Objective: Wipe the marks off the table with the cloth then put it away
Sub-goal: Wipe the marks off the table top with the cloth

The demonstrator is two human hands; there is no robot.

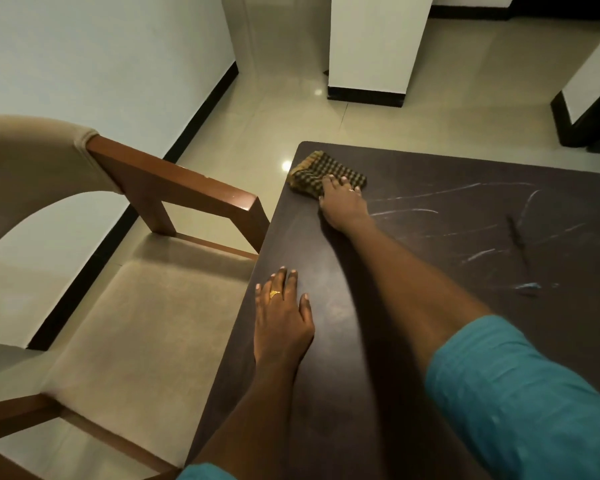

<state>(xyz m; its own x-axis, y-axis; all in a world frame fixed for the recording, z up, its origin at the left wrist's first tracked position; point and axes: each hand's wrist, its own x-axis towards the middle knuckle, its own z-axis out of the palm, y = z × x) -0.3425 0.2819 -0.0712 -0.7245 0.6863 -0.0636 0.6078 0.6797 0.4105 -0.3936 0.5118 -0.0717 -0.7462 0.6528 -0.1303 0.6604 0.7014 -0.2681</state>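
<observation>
A dark brown wooden table with rounded corners (465, 168) fills the right and lower part of the view. It stands on a glossy cream tiled floor (284, 109) in a room with white walls (101, 57) edged in black skirting, and a white square pillar (374, 43) rises beyond the table's far side. Thin white chalky marks (409, 212) streak across the right half of the tabletop, with a small blue smear (527, 287) nearer the person. A beige upholstered armchair with reddish-brown wooden arms (146, 306) sits close against the table's left edge. A small folded cloth in a black-and-tan check (321, 169) lies at the table's far left corner, its long axis running roughly along the far edge, tilted slightly. Its fringed orange-tan border points toward that corner. The right hand (342, 200) reaches out from a teal sleeve (516, 393) and presses on the cloth's near right end with straight, flat fingers, gripping nothing. The left hand (281, 317), wearing a gold ring (275, 294), rests palm down on the bare tabletop by the left edge, fingers extended and holding nothing, well apart from the cloth.
</observation>
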